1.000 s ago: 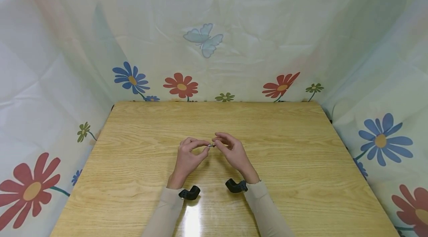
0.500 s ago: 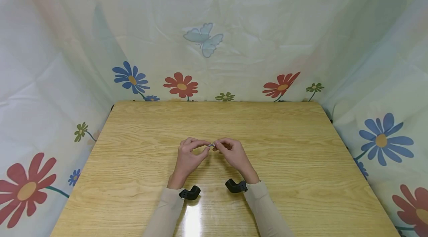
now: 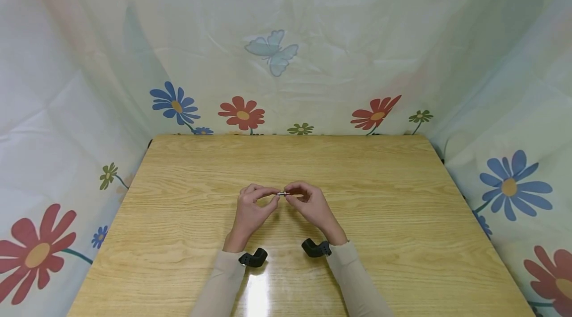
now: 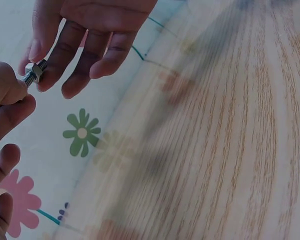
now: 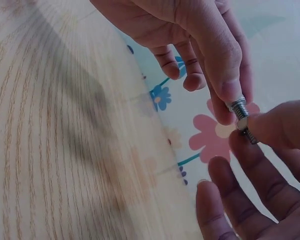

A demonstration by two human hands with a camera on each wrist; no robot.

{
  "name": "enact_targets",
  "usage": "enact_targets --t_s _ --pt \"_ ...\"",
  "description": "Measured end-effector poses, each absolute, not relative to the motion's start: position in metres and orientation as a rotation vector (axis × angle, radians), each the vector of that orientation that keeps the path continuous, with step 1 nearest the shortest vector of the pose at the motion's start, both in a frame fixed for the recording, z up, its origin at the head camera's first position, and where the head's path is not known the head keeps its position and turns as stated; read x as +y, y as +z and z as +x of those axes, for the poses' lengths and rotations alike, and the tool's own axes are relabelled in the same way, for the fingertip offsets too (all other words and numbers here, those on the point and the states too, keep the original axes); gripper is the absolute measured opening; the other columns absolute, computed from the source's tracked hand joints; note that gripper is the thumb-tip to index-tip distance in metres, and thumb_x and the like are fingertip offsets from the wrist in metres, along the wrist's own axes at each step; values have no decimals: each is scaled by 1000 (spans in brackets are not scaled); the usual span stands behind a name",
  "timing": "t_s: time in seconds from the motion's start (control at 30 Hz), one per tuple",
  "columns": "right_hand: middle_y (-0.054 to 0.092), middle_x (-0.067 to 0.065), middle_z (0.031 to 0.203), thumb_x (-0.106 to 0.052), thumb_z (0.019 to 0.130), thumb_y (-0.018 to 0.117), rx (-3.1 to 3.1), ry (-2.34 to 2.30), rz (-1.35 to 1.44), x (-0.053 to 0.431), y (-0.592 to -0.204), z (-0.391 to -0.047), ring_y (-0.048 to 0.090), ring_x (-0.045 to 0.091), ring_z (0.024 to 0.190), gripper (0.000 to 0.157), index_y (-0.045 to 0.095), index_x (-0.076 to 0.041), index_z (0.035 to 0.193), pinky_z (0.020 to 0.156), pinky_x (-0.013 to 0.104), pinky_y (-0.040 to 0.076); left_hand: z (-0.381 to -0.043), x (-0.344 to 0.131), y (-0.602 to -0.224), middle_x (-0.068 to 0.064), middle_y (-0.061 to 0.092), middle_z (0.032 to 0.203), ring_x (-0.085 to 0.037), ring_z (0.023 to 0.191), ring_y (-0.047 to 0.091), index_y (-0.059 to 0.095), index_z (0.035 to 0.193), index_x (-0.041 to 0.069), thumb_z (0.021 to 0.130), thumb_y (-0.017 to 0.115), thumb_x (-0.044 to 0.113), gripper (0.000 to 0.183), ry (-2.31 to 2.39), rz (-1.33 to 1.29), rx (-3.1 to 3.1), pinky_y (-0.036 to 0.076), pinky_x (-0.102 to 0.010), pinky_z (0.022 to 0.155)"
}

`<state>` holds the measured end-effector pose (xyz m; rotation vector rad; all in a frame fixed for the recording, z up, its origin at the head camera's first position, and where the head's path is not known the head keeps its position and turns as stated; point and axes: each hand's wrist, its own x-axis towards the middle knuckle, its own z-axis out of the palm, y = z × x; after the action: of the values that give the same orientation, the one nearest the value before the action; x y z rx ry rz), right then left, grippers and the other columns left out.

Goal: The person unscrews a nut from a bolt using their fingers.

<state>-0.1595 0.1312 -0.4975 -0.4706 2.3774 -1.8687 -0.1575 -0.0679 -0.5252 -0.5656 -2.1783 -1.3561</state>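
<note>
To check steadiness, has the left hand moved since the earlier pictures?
No; in the head view, the left hand shows no visible shift against the table.

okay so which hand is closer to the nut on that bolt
Right. The right hand has thumb and finger at the nut, while the left hand pinches the opposite end of the bolt, a little way back from it.

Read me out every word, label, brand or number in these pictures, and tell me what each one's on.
None: no readable text in any view.
Bolt and nut: no marking can be made out; too small to rule one out.
Left wrist camera and right wrist camera: too small to read any lettering.
Backdrop: pictures such as flowers and a butterfly, no visible words.
Table: only wood grain.
</note>
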Motion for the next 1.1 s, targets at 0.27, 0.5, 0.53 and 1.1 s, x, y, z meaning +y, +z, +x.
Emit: enact_targets --t_s 0.27,0.5,0.53,1.1 --pt "68 17 122 -7 99 68 2343 -1946 -516 132 -496 -160 62 35 121 21 69 -4 119 95 40 55 -157 -68 -523 0 79 90 -17 87 64 83 97 15 85 84 10 13 -1364 -545 -2200 42 -49 93" --pt "66 16 132 -20 103 66 2356 -1931 -461 132 -494 -161 60 34 127 35 64 -7 134 101 50 53 -156 -68 -521 -1 79 90 -17 85 64 83 98 14 85 85 11 13 -1355 -559 -2185 43 -48 92" --pt "67 15 130 -24 103 65 2365 -1917 -434 132 -493 -160 61 34 125 36 63 -9 135 101 50 53 -156 -68 -521 -2 79 90 -17 85 64 83 98 14 85 85 11 14 -1359 -559 -2181 43 -48 92" --pt "77 11 96 -29 106 60 2401 -1786 -358 131 -500 -160 69 37 99 31 75 -3 113 88 49 57 -156 -68 -521 -3 79 89 -18 83 65 83 98 13 84 85 9 14 -1360 -583 -2162 41 -47 92"
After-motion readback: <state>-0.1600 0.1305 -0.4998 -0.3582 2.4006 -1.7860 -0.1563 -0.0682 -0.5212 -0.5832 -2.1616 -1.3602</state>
